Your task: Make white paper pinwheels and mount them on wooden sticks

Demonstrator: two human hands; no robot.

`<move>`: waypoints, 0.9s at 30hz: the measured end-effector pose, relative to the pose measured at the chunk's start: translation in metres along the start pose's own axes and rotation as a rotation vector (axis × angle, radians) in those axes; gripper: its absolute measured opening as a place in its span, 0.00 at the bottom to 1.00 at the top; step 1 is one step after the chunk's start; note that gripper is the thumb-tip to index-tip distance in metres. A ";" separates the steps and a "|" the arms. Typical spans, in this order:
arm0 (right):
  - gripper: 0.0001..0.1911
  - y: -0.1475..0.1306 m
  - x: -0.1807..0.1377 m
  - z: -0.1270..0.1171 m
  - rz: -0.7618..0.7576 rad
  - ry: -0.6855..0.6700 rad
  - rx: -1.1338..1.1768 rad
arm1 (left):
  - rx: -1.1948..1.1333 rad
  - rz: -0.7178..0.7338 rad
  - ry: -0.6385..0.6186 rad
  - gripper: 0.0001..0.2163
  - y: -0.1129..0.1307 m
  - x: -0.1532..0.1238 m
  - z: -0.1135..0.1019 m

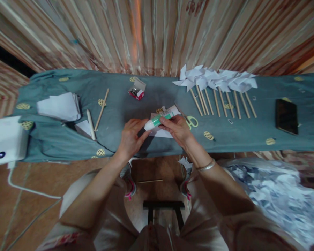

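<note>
Both hands are on a white and green glue stick (157,120), tilted over the middle of the table. My left hand (132,136) has its fingers closed round the white rounded end. My right hand (177,128) grips the green body between thumb and fingers. Under the hands a piece of white paper (161,132) lies on the cloth, partly hidden. Scissors with pale green handles (192,122) rest just right of my right hand. Behind the hands a small open red and white box (136,91) holds small shiny pieces I cannot make out.
Several white paper pinwheels (214,79) on wooden sticks lie at the back right, a phone (286,116) farther right. A paper stack (59,106), a white pen-like tool (91,124), a loose stick (102,109) and a white device (9,139) occupy the left. A bag of paper scraps (285,195) stands below.
</note>
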State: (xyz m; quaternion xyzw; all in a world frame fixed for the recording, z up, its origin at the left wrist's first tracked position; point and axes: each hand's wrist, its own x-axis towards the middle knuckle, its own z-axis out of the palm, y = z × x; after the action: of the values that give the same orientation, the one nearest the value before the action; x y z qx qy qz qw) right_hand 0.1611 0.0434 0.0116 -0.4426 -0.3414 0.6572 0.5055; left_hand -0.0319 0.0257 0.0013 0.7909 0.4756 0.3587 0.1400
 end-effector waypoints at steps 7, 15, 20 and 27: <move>0.17 0.002 0.001 0.002 -0.022 -0.023 -0.061 | -0.045 -0.034 -0.001 0.19 0.004 0.001 -0.001; 0.22 0.009 -0.001 0.006 -0.076 -0.123 -0.166 | -0.125 -0.100 0.008 0.16 0.004 0.003 -0.001; 0.22 0.007 0.003 -0.020 -0.259 -0.034 -0.453 | 0.026 -0.195 0.019 0.15 -0.017 0.003 -0.014; 0.08 -0.006 -0.018 -0.039 -0.514 -0.038 -1.064 | 0.366 -0.116 0.034 0.16 -0.040 0.003 -0.028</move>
State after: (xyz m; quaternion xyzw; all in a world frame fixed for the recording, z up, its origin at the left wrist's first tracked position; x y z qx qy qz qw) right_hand 0.2014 0.0280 0.0065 -0.5266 -0.7294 0.2600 0.3507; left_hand -0.0767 0.0454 -0.0004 0.7684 0.5798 0.2709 0.0062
